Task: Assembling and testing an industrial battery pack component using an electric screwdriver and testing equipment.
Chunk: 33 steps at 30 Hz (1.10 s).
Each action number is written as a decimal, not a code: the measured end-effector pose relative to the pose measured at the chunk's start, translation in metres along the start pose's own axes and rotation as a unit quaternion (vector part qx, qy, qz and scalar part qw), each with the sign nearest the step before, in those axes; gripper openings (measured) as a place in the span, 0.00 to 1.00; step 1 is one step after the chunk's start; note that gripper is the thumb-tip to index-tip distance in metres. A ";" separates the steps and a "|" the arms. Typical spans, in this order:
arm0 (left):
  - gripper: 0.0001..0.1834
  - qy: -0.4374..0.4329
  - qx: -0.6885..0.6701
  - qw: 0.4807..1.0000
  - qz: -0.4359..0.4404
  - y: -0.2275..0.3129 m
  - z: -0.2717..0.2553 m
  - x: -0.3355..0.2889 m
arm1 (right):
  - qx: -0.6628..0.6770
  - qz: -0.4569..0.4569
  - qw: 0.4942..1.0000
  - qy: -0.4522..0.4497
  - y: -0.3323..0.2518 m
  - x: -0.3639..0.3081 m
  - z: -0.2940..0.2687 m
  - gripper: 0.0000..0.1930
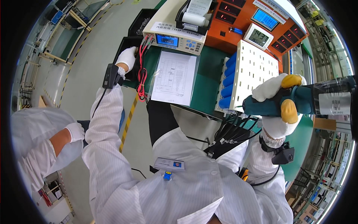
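Observation:
My right hand [271, 89], in a white glove with yellow fingertips, is wrapped around a teal and black cordless screwdriver [263, 107]. The tool lies sideways, its tip pointing left near the lower edge of a white slotted panel [257, 61]. Blue cylindrical cells [228, 80] stick out along the panel's left side. Over to the left, my white-gloved left hand [126, 59] reaches into a black bin [121, 50] beside the table. Its fingertips are hidden against the dark bin, so its grip does not show.
A tester [181, 42] with red leads [141, 74] and a printer [195, 18] stand at the back. Right of them is an orange instrument box [238, 16] with a small clock [258, 36]. Papers [174, 76] lie on the green mat. Another person's gloved hand [75, 131] is at left.

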<state>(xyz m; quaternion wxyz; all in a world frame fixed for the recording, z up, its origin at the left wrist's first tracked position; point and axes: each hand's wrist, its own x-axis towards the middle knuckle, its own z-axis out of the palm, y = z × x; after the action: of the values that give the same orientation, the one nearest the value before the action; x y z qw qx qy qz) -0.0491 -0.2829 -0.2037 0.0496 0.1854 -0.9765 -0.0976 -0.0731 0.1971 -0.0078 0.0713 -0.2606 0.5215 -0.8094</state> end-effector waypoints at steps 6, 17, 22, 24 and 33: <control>0.10 0.045 0.005 0.999 -0.018 -0.003 0.003 -0.003 | -0.012 -0.023 0.998 -0.051 -0.007 0.007 -0.005 0.28; 0.10 0.212 -0.195 0.957 -0.006 0.088 -0.089 -0.049 | 0.133 -0.066 0.986 -0.068 -0.034 0.021 0.000 0.24; 0.08 0.115 -0.325 0.914 0.213 0.216 -0.116 -0.120 | 0.194 -0.082 0.974 -0.081 -0.049 0.008 -0.005 0.23; 0.06 0.038 -0.319 0.918 0.232 0.259 -0.124 -0.144 | 0.173 -0.113 0.976 -0.069 -0.054 0.000 -0.002 0.23; 0.09 0.077 -0.391 0.865 0.304 0.324 -0.130 -0.154 | 0.155 -0.145 0.971 -0.109 -0.075 -0.015 -0.017 0.23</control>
<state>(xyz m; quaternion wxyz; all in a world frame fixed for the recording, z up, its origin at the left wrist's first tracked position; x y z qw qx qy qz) -0.0030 0.0476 -0.0180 0.2200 -0.1479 -0.8593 -0.4373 -0.0569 0.2502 0.0481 0.0491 -0.4062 0.3353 -0.8487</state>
